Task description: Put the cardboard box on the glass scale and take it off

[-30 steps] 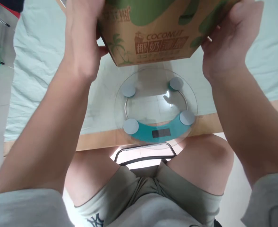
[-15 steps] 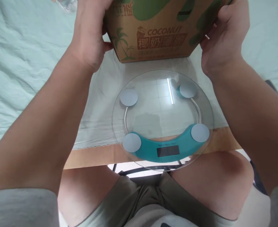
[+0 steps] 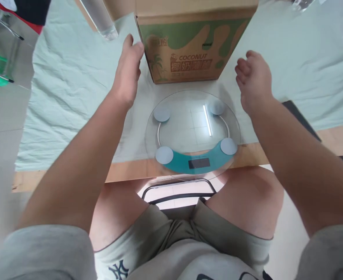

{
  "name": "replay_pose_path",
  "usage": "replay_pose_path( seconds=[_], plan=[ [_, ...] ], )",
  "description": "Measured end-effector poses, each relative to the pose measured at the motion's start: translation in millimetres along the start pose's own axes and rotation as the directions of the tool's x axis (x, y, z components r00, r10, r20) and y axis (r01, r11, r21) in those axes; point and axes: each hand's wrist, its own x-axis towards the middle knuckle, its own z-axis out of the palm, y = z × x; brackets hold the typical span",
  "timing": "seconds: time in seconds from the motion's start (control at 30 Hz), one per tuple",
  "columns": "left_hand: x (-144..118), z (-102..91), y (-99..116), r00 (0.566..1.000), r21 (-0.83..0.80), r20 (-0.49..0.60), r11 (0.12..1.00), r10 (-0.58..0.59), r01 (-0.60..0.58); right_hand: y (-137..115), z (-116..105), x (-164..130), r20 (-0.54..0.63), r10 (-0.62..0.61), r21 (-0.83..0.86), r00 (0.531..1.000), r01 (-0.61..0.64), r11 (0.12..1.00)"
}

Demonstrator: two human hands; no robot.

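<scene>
Coconut box [image 3: 194,42] between open hands, left hand [image 3: 128,74], right hand [image 3: 254,83]

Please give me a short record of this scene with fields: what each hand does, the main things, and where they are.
left hand: open, fingertips close to the left side of the cardboard box; contact cannot be told
right hand: open, apart from the box, to its right
cardboard box: upright on the green cloth, printed COCONUT, behind the scale
glass scale: round, nothing on it, teal display bar toward the person, overhanging the table edge
clear bottle: beyond the left hand, only partly in view
</scene>
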Motion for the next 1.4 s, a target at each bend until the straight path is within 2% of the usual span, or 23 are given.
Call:
replay_pose_path(
  seconds=[0.1, 0.2, 0.23, 0.27, 0.37, 0.47, 0.53, 0.8, 1.07, 1.23, 1.4],
  plan=[
    [-44.2, -26.3, 15.8, 0.999, -0.059, 0.005, 0.998, -0.034, 0.035, -4.5, -28.0, -70.2, -0.126, 0.090, 0.182, 0.988, -0.066, 0.981],
    [-101.2, -58.9, 23.7, 0.995, -0.213, 0.050, 0.972, -0.091, 0.100, 0.1, -53.1, -145.2, -0.239, 0.095, 0.378, 0.966, 0.002, 0.926],
    [-119.6, -69.1, 23.5, 0.997, -0.222, -0.027, 0.973, -0.067, 0.060, 3.7, -59.0, -165.2, -0.299, 0.085, 0.387, 0.950, 0.039, 0.921],
    [-136.4, -78.0, 21.9, 0.997, -0.212, -0.056, 0.976, -0.060, 0.047, 7.8, -63.4, -181.3, -0.357, 0.061, 0.370, 0.932, 0.081, 0.925],
    [-172.0, -94.2, 9.6, 0.997, -0.168, -0.067, 0.985, -0.040, 0.028, 19.3, -68.9, -207.1, -0.406, -0.026, 0.256, 0.913, 0.141, 0.956],
    [-186.3, -97.3, -5.6, 0.999, -0.139, -0.002, 0.989, -0.045, 0.044, 26.0, -67.8, -210.8, -0.390, -0.054, 0.188, 0.919, 0.138, 0.972],
    [-188.3, -96.6, -11.8, 0.999, -0.140, 0.005, 0.989, -0.045, 0.045, 29.1, -65.8, -209.4, -0.389, -0.080, 0.129, 0.918, 0.140, 0.982],
    [-186.6, -96.4, -13.2, 0.997, -0.175, -0.010, 0.982, -0.072, 0.069, 42.1, -61.7, -208.8, -0.306, -0.171, -0.108, 0.937, 0.144, 0.984],
    [-186.7, -97.0, -15.1, 0.998, -0.160, -0.004, 0.985, -0.068, 0.067, 37.2, -57.9, -209.7, -0.314, -0.165, -0.170, 0.935, 0.115, 0.979],
    [-186.4, -94.3, -10.5, 0.996, -0.159, -0.034, 0.984, -0.088, 0.082, 34.3, -55.8, -209.3, -0.333, -0.177, -0.135, 0.926, 0.139, 0.981],
    [-177.3, -96.7, -4.7, 0.982, -0.140, -0.063, 0.975, -0.180, 0.170, 29.5, -62.1, -207.0, -0.343, -0.064, -0.036, 0.937, 0.055, 0.998]
  ],
)
